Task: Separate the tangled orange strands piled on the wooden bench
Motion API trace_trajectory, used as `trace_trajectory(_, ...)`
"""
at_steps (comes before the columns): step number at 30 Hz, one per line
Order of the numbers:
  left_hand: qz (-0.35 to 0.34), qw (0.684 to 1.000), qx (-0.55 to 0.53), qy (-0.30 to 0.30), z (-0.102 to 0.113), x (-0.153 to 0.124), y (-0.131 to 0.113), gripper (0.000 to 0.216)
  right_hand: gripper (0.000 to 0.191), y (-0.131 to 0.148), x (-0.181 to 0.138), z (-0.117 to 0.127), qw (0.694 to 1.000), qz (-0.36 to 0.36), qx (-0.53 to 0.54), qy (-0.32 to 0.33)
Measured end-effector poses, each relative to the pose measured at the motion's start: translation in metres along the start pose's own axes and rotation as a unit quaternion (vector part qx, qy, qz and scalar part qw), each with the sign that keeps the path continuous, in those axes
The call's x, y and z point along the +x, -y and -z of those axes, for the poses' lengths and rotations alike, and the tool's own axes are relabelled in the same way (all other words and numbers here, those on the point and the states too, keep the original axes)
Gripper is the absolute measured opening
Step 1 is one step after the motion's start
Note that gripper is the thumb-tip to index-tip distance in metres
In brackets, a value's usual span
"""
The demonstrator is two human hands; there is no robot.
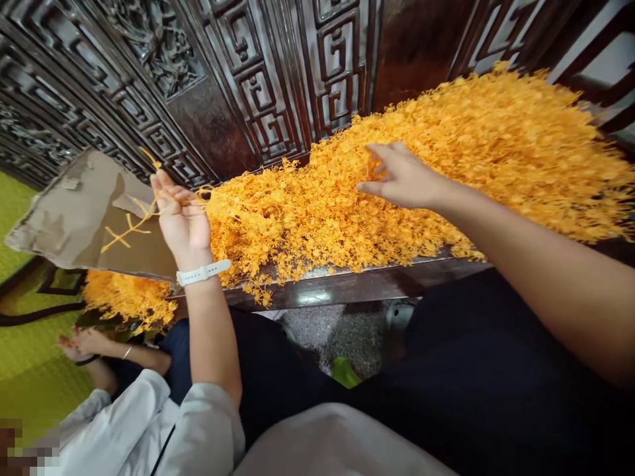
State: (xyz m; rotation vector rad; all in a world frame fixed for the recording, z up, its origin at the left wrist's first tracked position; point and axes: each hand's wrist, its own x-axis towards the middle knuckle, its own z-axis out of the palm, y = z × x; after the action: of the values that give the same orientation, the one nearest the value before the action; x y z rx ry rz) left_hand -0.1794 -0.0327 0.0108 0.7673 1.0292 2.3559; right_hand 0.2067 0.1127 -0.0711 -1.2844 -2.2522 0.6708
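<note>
Counter (327,291) mid-frame: a big heap (297,221) apparently remains; your left hand (182,219) pinches one sprig (131,229), your right hand (399,175) spreads at the heap.

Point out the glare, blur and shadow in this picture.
Head view: a white glare patch sits on the bench edge; head view: the orange pile smears into blur toward its right end; head view: the trousers sink into near-black shadow; head view: the carved panels catch a pale sheen.
</note>
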Motion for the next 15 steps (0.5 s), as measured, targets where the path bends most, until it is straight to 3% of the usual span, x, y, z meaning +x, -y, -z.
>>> trace_trajectory(2,0.030,0.999,0.018,0.016,-0.015,-0.012,0.016,0.033,0.083,0.014,-0.004,0.001,0.996,0.007,-0.032,-0.084)
trace_trajectory(3,0.044,0.999,0.017,0.023,-0.024,-0.019,0.022,0.032,0.081,0.024,-0.008,0.000,0.995,0.031,-0.030,-0.092)
trace_trajectory(6,0.086,0.995,-0.003,0.059,-0.050,-0.046,0.037,0.028,0.079,0.060,-0.023,-0.017,0.990,0.128,0.058,0.013)
trace_trajectory(8,0.104,0.990,-0.010,0.094,-0.064,-0.068,0.045,0.028,0.077,0.085,-0.032,-0.036,0.971,0.158,0.154,0.095)
trace_trajectory(9,0.113,0.987,-0.005,0.113,-0.070,-0.079,0.050,0.028,0.072,0.094,-0.035,-0.046,0.959,0.161,0.208,0.106)
trace_trajectory(13,0.155,0.967,0.047,0.197,-0.081,-0.116,0.071,0.020,0.035,0.109,-0.034,-0.070,0.915,0.141,0.376,0.031)
trace_trajectory(15,0.167,0.950,0.095,0.246,-0.081,-0.126,0.083,0.040,0.028,0.105,-0.030,-0.066,0.919,0.127,0.374,-0.004)
